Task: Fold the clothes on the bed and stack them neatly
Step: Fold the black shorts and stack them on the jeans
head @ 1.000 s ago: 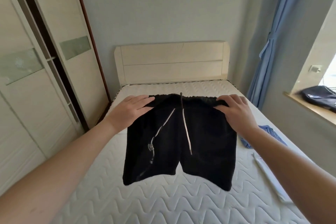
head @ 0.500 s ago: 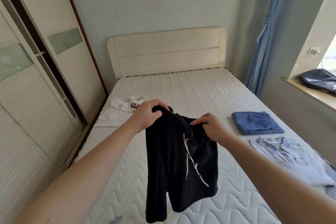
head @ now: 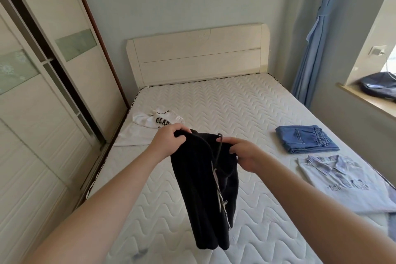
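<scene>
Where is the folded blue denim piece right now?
In the head view the folded blue denim piece lies on the right side of the mattress, just beyond the light printed shirt and right of the black shorts.

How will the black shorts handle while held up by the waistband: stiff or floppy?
Probably floppy: the black shorts hang straight down in loose folds below the left hand and right hand. Likely light, since a grip at the waistband alone carries them. The dangling drawstring may swing or snag.
</scene>
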Motion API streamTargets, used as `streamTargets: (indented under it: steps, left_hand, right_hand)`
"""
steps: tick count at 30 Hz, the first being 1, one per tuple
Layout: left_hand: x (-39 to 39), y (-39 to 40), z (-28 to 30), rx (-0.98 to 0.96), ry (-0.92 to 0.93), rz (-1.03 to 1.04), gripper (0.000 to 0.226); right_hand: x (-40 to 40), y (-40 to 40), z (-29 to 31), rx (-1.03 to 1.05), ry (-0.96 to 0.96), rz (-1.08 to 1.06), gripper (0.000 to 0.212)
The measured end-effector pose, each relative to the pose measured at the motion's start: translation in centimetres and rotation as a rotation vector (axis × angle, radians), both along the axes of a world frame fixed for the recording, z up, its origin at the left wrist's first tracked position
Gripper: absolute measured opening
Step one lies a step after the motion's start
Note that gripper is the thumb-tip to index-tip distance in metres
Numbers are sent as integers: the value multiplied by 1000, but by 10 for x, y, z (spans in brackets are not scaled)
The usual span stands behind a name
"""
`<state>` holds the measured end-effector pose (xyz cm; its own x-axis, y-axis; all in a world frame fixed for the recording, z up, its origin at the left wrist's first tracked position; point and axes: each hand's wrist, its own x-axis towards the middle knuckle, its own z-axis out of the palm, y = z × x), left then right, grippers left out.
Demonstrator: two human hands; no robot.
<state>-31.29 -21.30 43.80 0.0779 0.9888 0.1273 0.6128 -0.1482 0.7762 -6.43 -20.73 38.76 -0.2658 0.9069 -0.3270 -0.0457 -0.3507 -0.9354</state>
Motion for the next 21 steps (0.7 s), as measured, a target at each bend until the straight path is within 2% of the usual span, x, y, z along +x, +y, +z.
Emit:
streamTargets:
  steps: [3, 5, 7, 10, 12, 14, 17, 21]
  left_hand:
    - [-16, 10, -12, -88, -75, 147, 26]
    - [-24, 17, -18, -166, -217, 243, 26]
    - [-30, 24, -20, -226, -365, 318, 27]
    - [-34, 35, -17, -263, -478, 367, 27]
    - [-33, 41, -12, -262, -510, 374, 28]
    - [-30, 45, -7, -247, -507, 369, 28]
    - [-30, 49, -2, -210, -453, 335, 31]
    - [-37, 51, 0, -162, -322, 236, 33]
  right_hand:
    - [5, -2, 0, 184, 13, 20, 62]
    - [4, -9, 3, 358, -53, 43, 52]
    - [4, -16, 6, 580, -268, 98, 56]
    - [2, -27, 8, 935, -712, 315, 71]
    - [1, -31, 5, 1069, -882, 442, 70]
    - [3, -33, 0, 1192, -1020, 470, 60]
    - [12, -27, -7, 1183, -1066, 284, 58]
    - [28, -16, -9, 989, -886, 55, 62]
